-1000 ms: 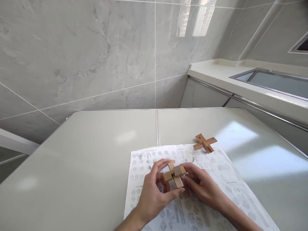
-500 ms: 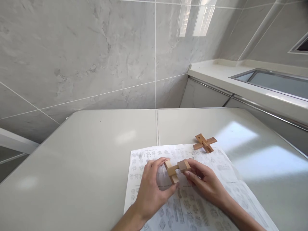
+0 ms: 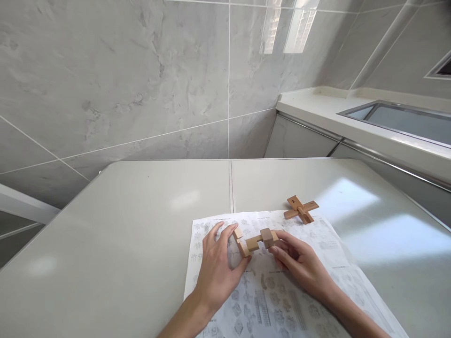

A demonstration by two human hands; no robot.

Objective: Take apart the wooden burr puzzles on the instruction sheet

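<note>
Head view looks down on a pale grey glossy table [image 3: 141, 220], where a white paper sheet printed with small grey diagrams [image 3: 282, 300] lies at the near edge, right of centre; over the far-left part of that sheet both hands meet around a small light-brown wooden bar puzzle [image 3: 254, 242], made of short notched bars joined at angles; the left hand [image 3: 217, 270] is grasping its left end, thumb below and fingertips curled over the top; the right hand [image 3: 299, 264] is grasping its right end, where a square block sits between thumb and forefinger; whether the puzzle rests on the sheet or hangs just above it I cannot tell; a second, flat light-brown wooden cross puzzle [image 3: 300, 209] with a small dark mark on one arm lies untouched at the far right corner of the sheet, well apart from the hands; beyond the table stands a grey marbled tile wall [image 3: 141, 84]; to the far right runs a white kitchen counter [image 3: 317, 104] with a steel-rimmed sink [image 3: 355, 109] set into it.
</note>
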